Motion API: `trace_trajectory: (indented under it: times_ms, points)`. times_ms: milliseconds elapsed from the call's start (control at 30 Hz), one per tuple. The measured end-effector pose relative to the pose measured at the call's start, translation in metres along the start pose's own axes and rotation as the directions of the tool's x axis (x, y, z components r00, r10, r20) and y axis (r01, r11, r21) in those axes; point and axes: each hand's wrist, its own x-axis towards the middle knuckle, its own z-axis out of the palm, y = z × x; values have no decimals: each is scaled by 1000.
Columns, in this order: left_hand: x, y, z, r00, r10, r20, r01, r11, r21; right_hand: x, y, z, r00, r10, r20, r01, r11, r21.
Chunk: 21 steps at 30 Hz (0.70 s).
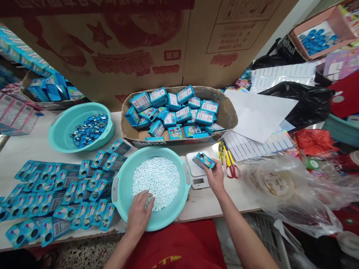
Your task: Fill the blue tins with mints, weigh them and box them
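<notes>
My left hand (139, 213) reaches into a teal basin (121, 186) of small white candies (157, 179), fingers curled down onto the pile at its near edge. My right hand (215, 176) grips a small blue tin (204, 160) and holds it on a white scale (196, 172) just right of the basin. Whether the left fingers hold any candy is hidden.
Several open blue tins (64, 198) lie in rows on the left of the table. A second teal basin (60, 138) holds blue lids (89, 129). A cardboard tray (228, 112) behind holds closed blue tins. Scissors (230, 164), label sheets (258, 144) and plastic bags (288, 190) sit right.
</notes>
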Motion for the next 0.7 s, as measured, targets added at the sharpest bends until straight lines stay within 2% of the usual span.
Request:
trace_trajectory:
  times_ms: [133, 400, 533, 700]
  points:
    - [-1, 1, 0, 999, -30, 21, 30, 999, -16, -18, -1, -16, 998, -11, -54, 9, 999, -39]
    - [1, 5, -2, 990, -75, 116, 79, 996, -30, -72, 12, -49, 989, 80, -127, -107, 969, -223]
    - [0, 5, -2, 985, -93, 147, 97, 995, -17, -80, 16, -53, 989, 100, -111, -124, 965, -232]
    - [1, 5, -2, 978, -111, 176, 114, 993, -6, -77, 15, -47, 983, 104, -149, -133, 970, -203]
